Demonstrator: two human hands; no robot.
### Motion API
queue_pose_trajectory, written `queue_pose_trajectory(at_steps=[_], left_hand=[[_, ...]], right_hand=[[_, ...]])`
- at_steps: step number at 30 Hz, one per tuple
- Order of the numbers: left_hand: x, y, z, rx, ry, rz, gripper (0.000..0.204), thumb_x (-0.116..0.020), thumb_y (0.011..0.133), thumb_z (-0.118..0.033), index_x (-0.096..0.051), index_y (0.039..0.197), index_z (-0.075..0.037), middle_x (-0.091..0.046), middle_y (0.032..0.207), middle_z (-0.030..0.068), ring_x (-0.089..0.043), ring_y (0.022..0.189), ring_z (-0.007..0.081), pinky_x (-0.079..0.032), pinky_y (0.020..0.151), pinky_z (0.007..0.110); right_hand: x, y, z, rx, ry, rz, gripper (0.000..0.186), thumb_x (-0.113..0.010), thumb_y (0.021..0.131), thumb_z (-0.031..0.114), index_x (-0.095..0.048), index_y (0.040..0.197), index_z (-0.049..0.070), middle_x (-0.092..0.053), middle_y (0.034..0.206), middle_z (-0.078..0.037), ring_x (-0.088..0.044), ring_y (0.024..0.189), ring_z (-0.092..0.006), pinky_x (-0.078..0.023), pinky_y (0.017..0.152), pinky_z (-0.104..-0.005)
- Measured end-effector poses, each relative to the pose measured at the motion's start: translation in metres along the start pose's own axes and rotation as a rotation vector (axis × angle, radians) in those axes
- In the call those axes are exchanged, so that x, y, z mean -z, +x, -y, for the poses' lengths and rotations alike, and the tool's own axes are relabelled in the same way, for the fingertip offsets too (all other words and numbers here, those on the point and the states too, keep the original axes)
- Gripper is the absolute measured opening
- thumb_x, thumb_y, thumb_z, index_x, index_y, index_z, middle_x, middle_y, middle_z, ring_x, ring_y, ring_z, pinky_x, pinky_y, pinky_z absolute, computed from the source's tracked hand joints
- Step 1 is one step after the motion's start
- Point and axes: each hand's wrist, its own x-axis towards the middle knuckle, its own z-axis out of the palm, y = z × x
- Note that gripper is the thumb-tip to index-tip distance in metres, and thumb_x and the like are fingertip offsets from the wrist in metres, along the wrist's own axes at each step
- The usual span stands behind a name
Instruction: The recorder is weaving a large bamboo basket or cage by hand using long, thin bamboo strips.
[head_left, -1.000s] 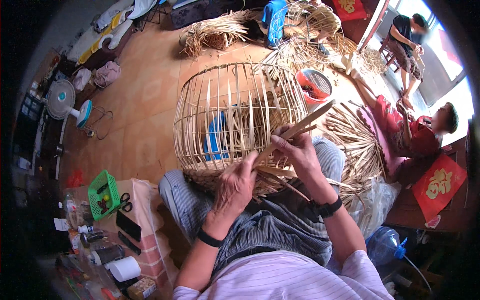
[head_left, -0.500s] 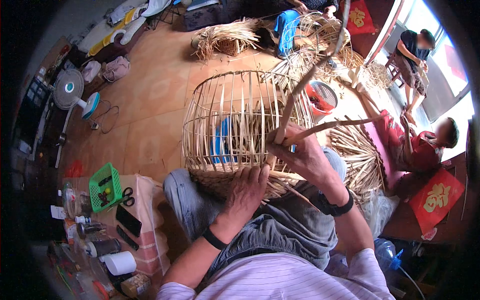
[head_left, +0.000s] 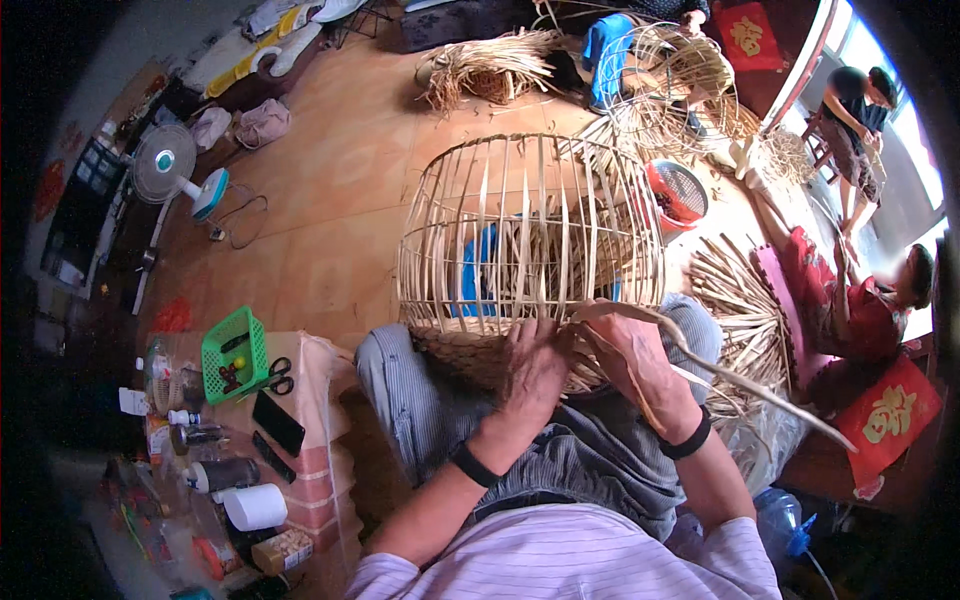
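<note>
A half-woven basket [head_left: 450, 345] with tall open ribs rests on my lap between my knees. My left hand [head_left: 532, 370] has its fingers curled onto the woven band at the near side, gripping it at the foot of the ribs. Beside it, my right hand [head_left: 628, 355] is closed on a long pale flat strip [head_left: 785, 407], whose loose end trails down to the right. The fingertips of both hands are close together and partly hidden among the strips. Behind the ribs show a blue object [head_left: 477, 270] and more loose strips.
A green tray [head_left: 215, 365], scissors [head_left: 280, 376] and bottles are left; a fan [head_left: 164, 166] stands farther back. Strip piles [head_left: 745, 320], a red colander [head_left: 680, 185], a plastic jug [head_left: 775, 525] and two seated people [head_left: 850, 300] are right. Another person [head_left: 670, 15] works behind.
The long strip has swung from raised and upright down to the right. My right hand has lowered to the woven band, and my left hand has moved slightly right beside it.
</note>
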Motion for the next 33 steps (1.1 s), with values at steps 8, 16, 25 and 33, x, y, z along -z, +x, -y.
queue_pose_trajectory(at_steps=[8, 16, 25, 33], left_hand=[[0.007, 0.001, 0.006, 0.0, -0.033, 0.058, 0.018, -0.061, 0.093, -0.008, -0.071, 0.107, -0.003, -0.062, 0.103, 0.014, -0.06, 0.102, 0.0338, -0.05, 0.093, 0.048], [0.018, 0.002, 0.002, 0.041, -0.233, 0.015, 0.039, -0.065, 0.091, -0.002, -0.072, 0.129, -0.004, -0.07, 0.12, 0.0198, -0.062, 0.118, 0.0414, -0.05, 0.102, 0.05], [0.014, 0.006, 0.007, 0.0, -0.045, 0.169, 0.036, -0.061, 0.091, -0.002, -0.069, 0.126, -0.003, -0.069, 0.115, 0.0144, -0.064, 0.116, 0.0363, -0.049, 0.105, 0.05], [0.015, 0.001, 0.01, -0.009, -0.091, 0.121, 0.047, -0.06, 0.088, 0.006, -0.064, 0.135, -0.004, -0.068, 0.113, 0.0172, -0.063, 0.112, 0.039, -0.051, 0.101, 0.051]], right_hand=[[-0.008, -0.011, 0.02, -0.179, -0.169, 0.148, 0.055, -0.07, 0.095, 0.017, -0.056, 0.149, 0.013, -0.06, 0.132, -0.017, -0.073, 0.099, -0.0397, -0.062, 0.078, -0.0479], [-0.032, -0.016, -0.011, -0.402, 0.242, -0.075, 0.033, -0.071, 0.097, 0.003, -0.049, 0.121, 0.005, -0.073, 0.103, -0.026, -0.072, 0.098, -0.0512, -0.058, 0.073, -0.0548], [-0.029, -0.018, -0.009, -0.283, -0.106, -0.212, 0.038, -0.079, 0.087, 0.004, -0.053, 0.114, 0.005, -0.063, 0.097, -0.018, -0.069, 0.084, -0.0456, -0.058, 0.067, -0.0509], [-0.016, -0.032, -0.022, -0.802, 0.975, -0.468, 0.024, -0.081, 0.09, -0.004, -0.061, 0.097, 0.007, -0.066, 0.09, 0.0, -0.062, 0.073, -0.008, -0.051, 0.064, -0.0244]])
